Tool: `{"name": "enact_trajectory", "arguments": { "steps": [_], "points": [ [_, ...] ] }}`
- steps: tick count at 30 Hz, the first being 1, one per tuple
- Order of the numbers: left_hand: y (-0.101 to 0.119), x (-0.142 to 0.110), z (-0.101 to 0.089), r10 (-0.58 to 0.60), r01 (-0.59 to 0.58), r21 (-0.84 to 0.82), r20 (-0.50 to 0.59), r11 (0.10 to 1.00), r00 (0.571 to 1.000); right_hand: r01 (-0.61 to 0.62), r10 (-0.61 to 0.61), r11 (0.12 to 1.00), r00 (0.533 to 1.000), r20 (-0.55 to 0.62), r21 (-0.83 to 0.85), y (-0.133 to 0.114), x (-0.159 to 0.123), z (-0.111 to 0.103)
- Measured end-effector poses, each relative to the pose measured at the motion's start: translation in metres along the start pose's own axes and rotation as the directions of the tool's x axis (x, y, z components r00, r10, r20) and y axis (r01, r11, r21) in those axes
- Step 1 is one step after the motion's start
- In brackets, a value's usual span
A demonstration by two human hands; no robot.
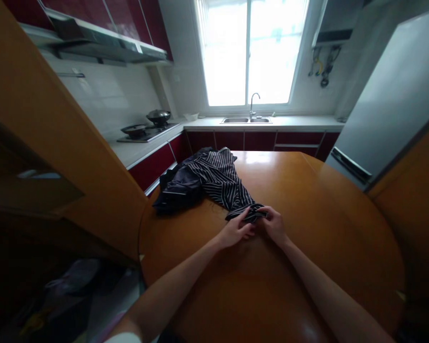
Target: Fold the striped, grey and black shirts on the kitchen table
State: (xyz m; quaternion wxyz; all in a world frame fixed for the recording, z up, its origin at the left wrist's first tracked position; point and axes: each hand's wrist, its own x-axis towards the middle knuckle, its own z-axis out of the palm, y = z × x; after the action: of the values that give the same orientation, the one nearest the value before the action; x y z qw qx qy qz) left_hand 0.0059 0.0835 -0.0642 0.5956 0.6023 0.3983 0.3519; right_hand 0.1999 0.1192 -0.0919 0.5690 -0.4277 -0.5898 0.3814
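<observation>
A black garment with white stripes (218,183) stretches over the wooden table (307,228), its narrow end, which looks like a sleeve cuff, towards me. My left hand (235,232) pinches the left side of that cuff between thumb and fingers. Opposite it, my right hand (273,224) grips the cuff's right edge. A small dark spot between the hands may be a button, too small to be sure. Plain dark clothing (180,188) lies bunched beside and partly under the striped cloth on the left.
Behind the table runs a white counter with a sink (236,120) below a window. A pan (134,129) and a lidded wok (158,116) stand on the stove at the left. A fridge (389,95) rises on the right. Wooden frames flank the table.
</observation>
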Motion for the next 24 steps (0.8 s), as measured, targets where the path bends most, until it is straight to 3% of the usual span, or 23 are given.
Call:
{"name": "enact_trajectory", "arguments": {
  "steps": [3, 7, 11, 14, 19, 22, 24],
  "points": [
    [0.010, -0.005, -0.008, 0.097, -0.094, 0.193, -0.005, 0.977, 0.995, 0.075, -0.086, 0.992, 0.991, -0.102, -0.105, -0.004, 0.005, -0.007],
    [0.017, -0.004, -0.023, 0.302, -0.255, 0.291, -0.132, 0.922, 0.944, 0.080, -0.119, 0.980, 0.969, -0.217, -0.180, -0.013, 0.011, -0.020],
    [0.016, 0.005, -0.037, 0.323, -0.218, 0.342, -0.287, 0.914, 0.902, 0.081, -0.167, 0.960, 0.934, -0.317, -0.267, -0.023, 0.016, -0.041],
    [0.014, 0.011, -0.045, 0.290, -0.161, 0.350, -0.357, 0.923, 0.888, 0.103, -0.222, 0.928, 0.925, -0.309, -0.357, -0.031, 0.021, -0.062],
    [0.010, 0.016, -0.051, 0.285, -0.104, 0.396, -0.430, 0.912, 0.857, 0.126, -0.210, 0.911, 0.961, -0.180, -0.392, -0.052, 0.027, -0.091],
    [0.008, 0.018, -0.051, 0.318, -0.101, 0.444, -0.447, 0.890, 0.836, 0.150, -0.124, 0.940, 0.987, 0.100, -0.308, -0.069, 0.021, -0.093],
    [0.006, 0.019, -0.052, 0.332, -0.109, 0.453, -0.451, 0.885, 0.828, 0.105, -0.021, 0.966, 0.942, 0.335, -0.234, -0.080, 0.012, -0.087]
  ]
}}
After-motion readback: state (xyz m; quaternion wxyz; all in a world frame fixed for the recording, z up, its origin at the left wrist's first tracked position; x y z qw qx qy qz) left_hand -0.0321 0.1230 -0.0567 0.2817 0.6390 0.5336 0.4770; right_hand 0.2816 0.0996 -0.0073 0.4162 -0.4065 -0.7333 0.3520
